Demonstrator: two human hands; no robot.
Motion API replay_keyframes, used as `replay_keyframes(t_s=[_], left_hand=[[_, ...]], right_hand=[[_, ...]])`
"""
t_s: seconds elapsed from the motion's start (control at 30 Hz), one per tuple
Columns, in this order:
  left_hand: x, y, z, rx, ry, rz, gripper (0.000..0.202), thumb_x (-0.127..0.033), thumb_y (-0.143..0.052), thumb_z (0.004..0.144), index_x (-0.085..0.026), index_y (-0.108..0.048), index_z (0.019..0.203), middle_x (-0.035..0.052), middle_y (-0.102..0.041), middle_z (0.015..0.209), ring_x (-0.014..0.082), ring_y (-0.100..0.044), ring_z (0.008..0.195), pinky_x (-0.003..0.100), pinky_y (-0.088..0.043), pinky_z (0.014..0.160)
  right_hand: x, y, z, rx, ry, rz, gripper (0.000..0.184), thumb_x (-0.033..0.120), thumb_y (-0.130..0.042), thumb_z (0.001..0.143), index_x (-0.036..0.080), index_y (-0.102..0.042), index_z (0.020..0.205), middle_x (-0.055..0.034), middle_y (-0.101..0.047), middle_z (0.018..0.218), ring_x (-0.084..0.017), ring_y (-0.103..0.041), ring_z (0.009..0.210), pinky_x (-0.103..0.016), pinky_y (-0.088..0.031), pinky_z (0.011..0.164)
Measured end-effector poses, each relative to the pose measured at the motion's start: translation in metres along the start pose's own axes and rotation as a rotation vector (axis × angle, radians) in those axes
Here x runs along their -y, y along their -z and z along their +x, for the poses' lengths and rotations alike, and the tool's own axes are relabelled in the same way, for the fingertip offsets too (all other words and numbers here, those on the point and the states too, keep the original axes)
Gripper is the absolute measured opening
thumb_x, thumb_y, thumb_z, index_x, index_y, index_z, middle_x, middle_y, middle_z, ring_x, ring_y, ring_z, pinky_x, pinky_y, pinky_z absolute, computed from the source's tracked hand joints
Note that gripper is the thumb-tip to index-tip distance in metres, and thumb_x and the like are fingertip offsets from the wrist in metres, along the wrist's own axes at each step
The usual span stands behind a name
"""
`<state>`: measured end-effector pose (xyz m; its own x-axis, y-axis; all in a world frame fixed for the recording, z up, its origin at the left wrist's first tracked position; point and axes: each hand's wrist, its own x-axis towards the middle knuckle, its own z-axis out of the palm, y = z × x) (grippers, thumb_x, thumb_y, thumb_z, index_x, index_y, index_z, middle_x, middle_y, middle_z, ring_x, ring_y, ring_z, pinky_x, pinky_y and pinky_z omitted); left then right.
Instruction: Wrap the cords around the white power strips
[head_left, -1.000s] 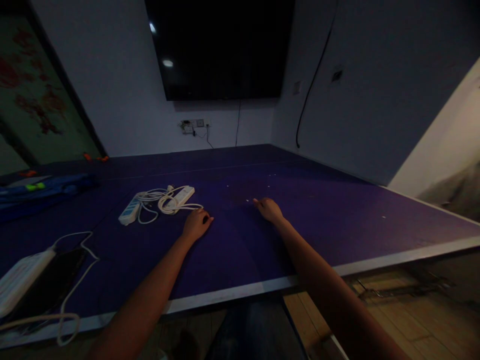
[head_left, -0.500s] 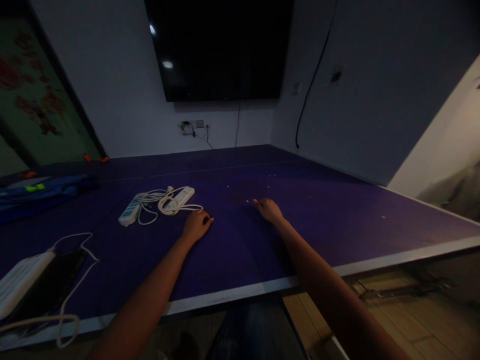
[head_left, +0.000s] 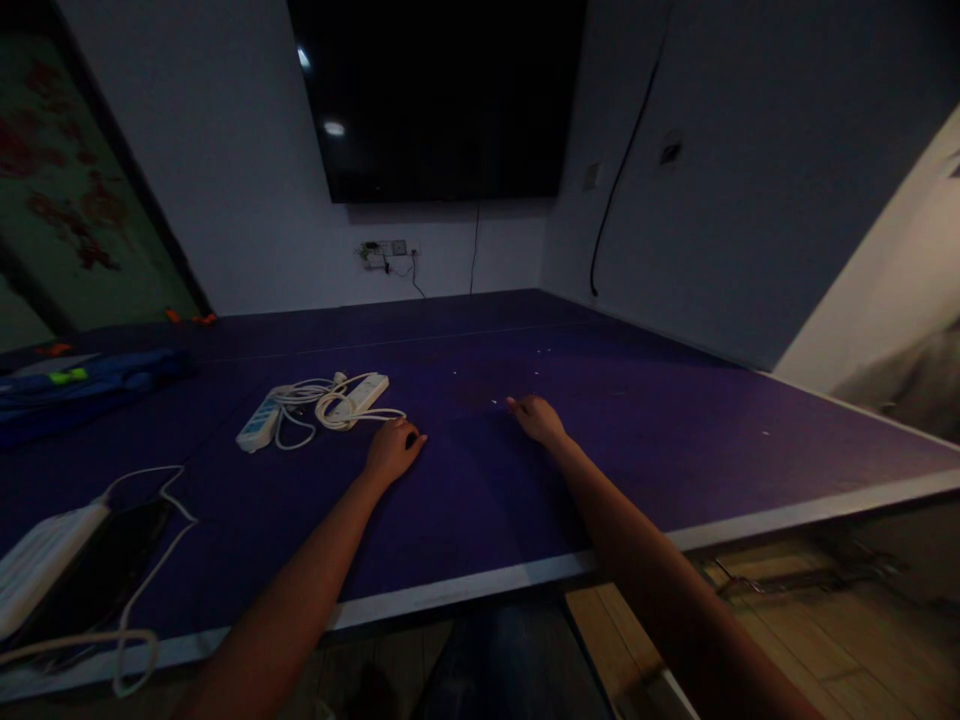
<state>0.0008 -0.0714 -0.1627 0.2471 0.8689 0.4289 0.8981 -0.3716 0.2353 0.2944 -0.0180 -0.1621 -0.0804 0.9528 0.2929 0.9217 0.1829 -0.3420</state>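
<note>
My left hand (head_left: 394, 450) rests on the purple table (head_left: 480, 500), its fingers curled in and the thumb lying along the side. Just beyond its knuckles ends a loop of white cable from a white power strip (head_left: 369, 392); whether the skin touches the cable I cannot tell. To the right, my right hand (head_left: 537, 420) also lies on the tabletop in a loose fist, thumb toward the left. A tiny white scrap (head_left: 494, 402) sits just left of that thumb. Nothing shows in either hand.
A second power strip (head_left: 261, 420) with blue sockets lies left of the first. Nearer left are a white strip (head_left: 52, 560), a dark flat device (head_left: 94, 570) and a cord. Blue cloth (head_left: 97, 380) is at the far left. A large screen (head_left: 442, 100) hangs on the wall.
</note>
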Motion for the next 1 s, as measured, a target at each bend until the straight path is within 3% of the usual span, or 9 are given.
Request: replay_keyframes(t_s=[1.0], left_hand=[[-0.0009, 0.0008, 0.0004, -0.008, 0.007, -0.016, 0.025, -0.034, -0.050, 0.086, -0.019, -0.067, 0.076, 0.0081, -0.066, 0.086, 0.0230, -0.061, 0.094, 0.035, -0.045, 0.087]], right_hand=[[0.0000, 0.0007, 0.0010, -0.009, -0.007, -0.004, 0.050, 0.045, -0.033, 0.096, 0.016, -0.071, 0.081, -0.0118, -0.071, 0.083, -0.020, -0.066, 0.077, -0.024, -0.037, 0.061]])
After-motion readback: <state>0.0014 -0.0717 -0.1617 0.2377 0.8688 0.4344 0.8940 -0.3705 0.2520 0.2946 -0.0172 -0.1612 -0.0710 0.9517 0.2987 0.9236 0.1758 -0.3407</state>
